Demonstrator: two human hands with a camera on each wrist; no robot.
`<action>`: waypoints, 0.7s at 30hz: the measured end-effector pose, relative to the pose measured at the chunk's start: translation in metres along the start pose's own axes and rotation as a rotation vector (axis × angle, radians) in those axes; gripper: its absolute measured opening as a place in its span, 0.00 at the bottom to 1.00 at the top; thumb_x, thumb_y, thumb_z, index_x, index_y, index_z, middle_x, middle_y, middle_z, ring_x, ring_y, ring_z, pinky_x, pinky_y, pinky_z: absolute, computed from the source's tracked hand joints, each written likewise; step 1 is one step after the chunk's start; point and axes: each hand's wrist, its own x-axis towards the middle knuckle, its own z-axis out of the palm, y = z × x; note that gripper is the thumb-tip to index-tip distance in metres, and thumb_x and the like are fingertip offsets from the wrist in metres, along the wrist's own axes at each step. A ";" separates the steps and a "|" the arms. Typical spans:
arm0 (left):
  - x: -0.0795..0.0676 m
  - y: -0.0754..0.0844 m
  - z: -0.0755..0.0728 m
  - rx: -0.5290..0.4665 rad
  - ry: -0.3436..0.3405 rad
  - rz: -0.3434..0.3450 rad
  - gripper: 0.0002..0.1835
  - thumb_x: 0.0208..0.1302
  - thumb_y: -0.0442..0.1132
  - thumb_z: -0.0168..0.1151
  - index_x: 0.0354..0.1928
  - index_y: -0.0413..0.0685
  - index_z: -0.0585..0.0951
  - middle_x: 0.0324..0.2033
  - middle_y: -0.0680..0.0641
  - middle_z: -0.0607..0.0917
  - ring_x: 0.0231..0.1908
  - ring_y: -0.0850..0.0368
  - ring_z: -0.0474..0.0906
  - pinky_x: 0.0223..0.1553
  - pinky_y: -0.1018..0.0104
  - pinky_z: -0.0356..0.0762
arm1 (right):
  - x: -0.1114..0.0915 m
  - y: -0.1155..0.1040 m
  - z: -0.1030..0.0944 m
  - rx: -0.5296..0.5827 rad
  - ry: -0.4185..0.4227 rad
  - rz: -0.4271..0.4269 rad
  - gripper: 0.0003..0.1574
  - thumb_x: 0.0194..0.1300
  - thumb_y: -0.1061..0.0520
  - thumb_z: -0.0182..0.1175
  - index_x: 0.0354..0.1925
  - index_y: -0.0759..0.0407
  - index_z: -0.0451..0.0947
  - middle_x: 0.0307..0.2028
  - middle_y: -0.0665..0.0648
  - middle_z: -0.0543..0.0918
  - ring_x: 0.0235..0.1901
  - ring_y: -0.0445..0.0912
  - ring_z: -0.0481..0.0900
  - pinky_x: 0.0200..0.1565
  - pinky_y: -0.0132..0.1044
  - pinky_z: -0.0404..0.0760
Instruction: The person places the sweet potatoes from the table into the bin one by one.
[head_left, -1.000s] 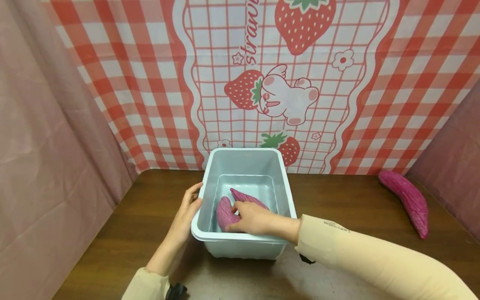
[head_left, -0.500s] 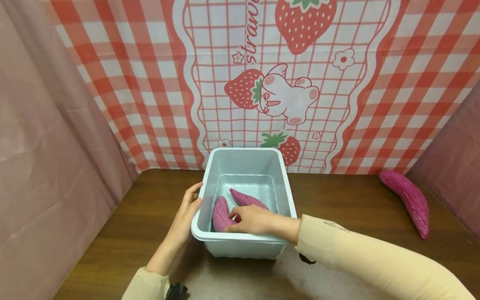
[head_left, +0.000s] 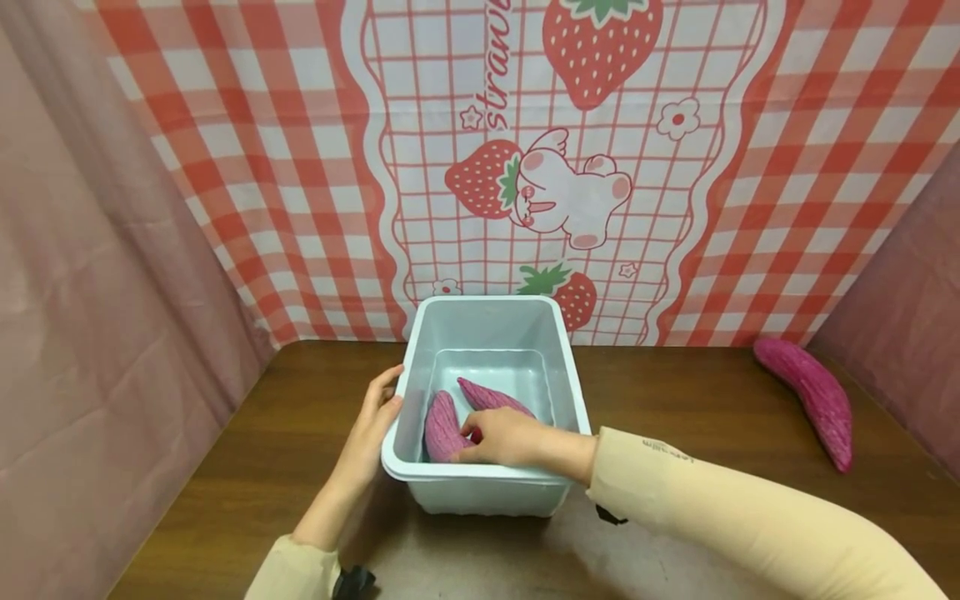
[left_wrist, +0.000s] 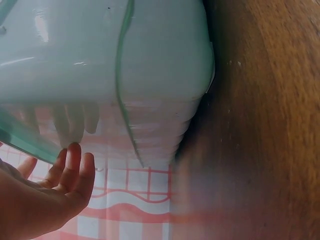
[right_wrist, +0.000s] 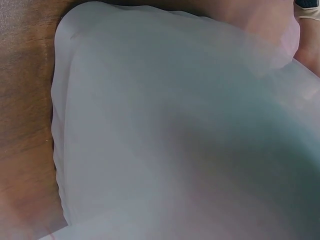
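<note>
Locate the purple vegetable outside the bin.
In the head view, the purple vegetable lies on the brown table at the far right, well right of the bin, its upper end near the checkered cloth.

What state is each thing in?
Bin: upright, open, on the table
Left vegetable: in the bin, partly covered
Middle vegetable: in the bin, partly covered
Right vegetable: lying on the table
Left grip: touching the bin
Right grip: in the bin, hold unclear
Checked cloth: hanging
</note>
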 end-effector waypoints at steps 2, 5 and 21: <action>0.000 0.000 0.000 -0.001 -0.002 0.001 0.22 0.70 0.41 0.40 0.65 0.51 0.58 0.48 0.36 0.67 0.44 0.45 0.69 0.40 0.60 0.72 | 0.000 0.000 0.000 0.002 0.002 -0.001 0.24 0.54 0.42 0.62 0.43 0.57 0.78 0.32 0.51 0.80 0.34 0.42 0.74 0.40 0.38 0.72; 0.000 0.001 0.000 -0.002 -0.004 0.003 0.22 0.70 0.41 0.40 0.65 0.51 0.58 0.48 0.36 0.67 0.44 0.45 0.69 0.40 0.60 0.72 | -0.001 -0.001 -0.001 0.004 0.003 -0.007 0.23 0.54 0.43 0.62 0.41 0.58 0.78 0.30 0.50 0.79 0.32 0.41 0.73 0.39 0.38 0.72; 0.002 -0.001 -0.001 0.003 0.003 0.002 0.22 0.69 0.40 0.40 0.65 0.51 0.59 0.47 0.36 0.68 0.43 0.48 0.69 0.39 0.60 0.73 | 0.002 0.001 0.002 -0.026 0.108 -0.079 0.09 0.56 0.55 0.60 0.33 0.59 0.79 0.27 0.53 0.81 0.31 0.45 0.76 0.38 0.40 0.73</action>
